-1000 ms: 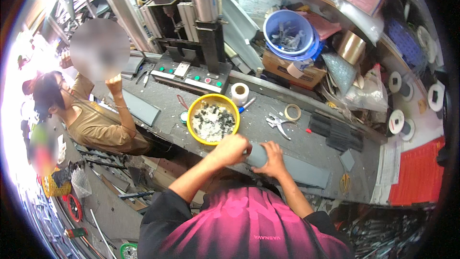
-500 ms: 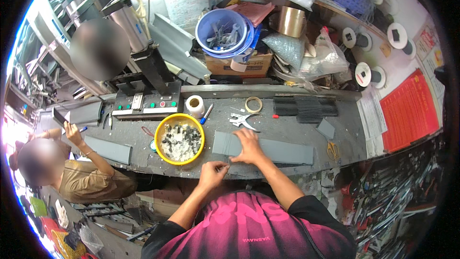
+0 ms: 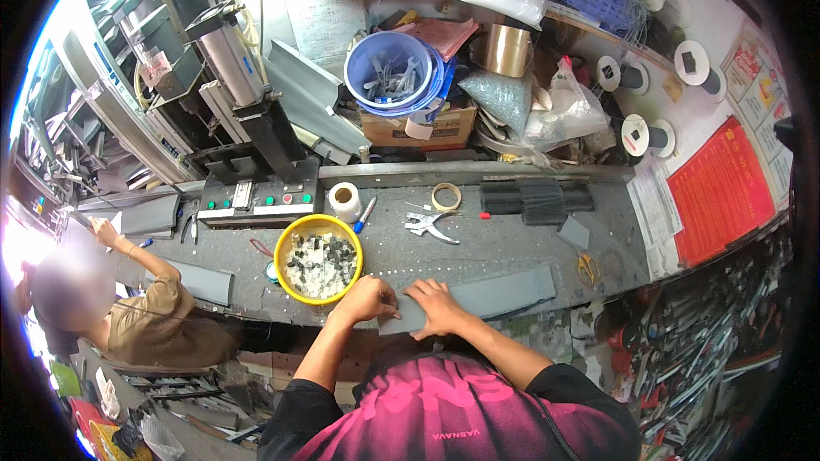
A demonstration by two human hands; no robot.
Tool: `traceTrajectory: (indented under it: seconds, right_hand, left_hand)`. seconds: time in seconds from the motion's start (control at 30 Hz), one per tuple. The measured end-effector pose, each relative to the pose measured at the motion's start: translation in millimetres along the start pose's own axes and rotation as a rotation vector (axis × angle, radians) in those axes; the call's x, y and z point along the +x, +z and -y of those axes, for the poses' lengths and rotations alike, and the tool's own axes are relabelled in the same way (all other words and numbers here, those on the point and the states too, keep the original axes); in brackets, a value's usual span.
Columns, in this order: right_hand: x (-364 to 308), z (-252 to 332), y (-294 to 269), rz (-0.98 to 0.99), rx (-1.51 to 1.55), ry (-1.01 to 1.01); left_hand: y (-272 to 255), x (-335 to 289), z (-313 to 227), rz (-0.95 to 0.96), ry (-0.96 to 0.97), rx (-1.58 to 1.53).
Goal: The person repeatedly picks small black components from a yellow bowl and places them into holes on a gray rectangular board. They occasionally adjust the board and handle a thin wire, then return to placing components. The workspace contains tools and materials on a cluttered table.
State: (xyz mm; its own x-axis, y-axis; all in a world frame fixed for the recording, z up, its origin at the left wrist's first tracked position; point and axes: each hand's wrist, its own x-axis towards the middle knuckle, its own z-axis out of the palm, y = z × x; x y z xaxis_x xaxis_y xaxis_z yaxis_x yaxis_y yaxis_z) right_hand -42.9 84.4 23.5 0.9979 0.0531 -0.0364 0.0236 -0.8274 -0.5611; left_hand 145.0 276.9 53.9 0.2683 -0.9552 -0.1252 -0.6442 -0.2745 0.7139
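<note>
A long flat grey strip (image 3: 504, 292) lies along the near edge of the bench, its left end angled toward me. My right hand (image 3: 437, 307) grips it across its width near that end, fingers at the far edge and thumb toward the near edge. Beside the strip's left end, my left hand (image 3: 371, 300) is closed, fingertips pinched together. Whatever it may hold is too small to make out. Just beyond the left hand stands a yellow bowl (image 3: 360, 266) of small white and black pieces. Silver hand pliers (image 3: 430, 226) lie beyond the strip.
Around the bench lie a tape roll (image 3: 446, 197), a white roll (image 3: 345, 202), a marker (image 3: 366, 214), scissors (image 3: 588, 270) and dark ribbed strips (image 3: 538, 199). A button-panelled press (image 3: 256, 196) stands back left. At the left, another person (image 3: 162, 324) works near a grey strip (image 3: 201, 284).
The grey strip's left end has swung toward me, with my right hand shifting nearer. My left hand has moved slightly forward to beside the strip's end. The other person's raised hand has shifted left.
</note>
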Motion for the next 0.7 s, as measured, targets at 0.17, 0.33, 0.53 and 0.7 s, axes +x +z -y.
traceTrajectory:
  seconds: [0.17, 0.33, 0.53, 0.7]
  right_hand:
    - [-9.3, -0.6, 18.7, 0.078, -0.044, -0.040]
    - [-21.6, 11.3, -10.6, 0.231, 0.040, -0.086]
    - [-14.5, 8.6, -90.3, -0.046, 0.224, -0.196]
    - [35.2, -11.5, -88.8, -0.350, 0.145, -0.066]
  left_hand:
    - [10.7, -18.1, 15.5, -0.073, -0.115, -0.006]
    - [13.5, -8.4, 29.5, -0.130, -0.103, -0.074]
    - [72.9, 11.6, 30.3, -0.396, -0.343, -0.674]
    - [100.3, -23.4, -50.6, -0.503, -0.459, -0.495]
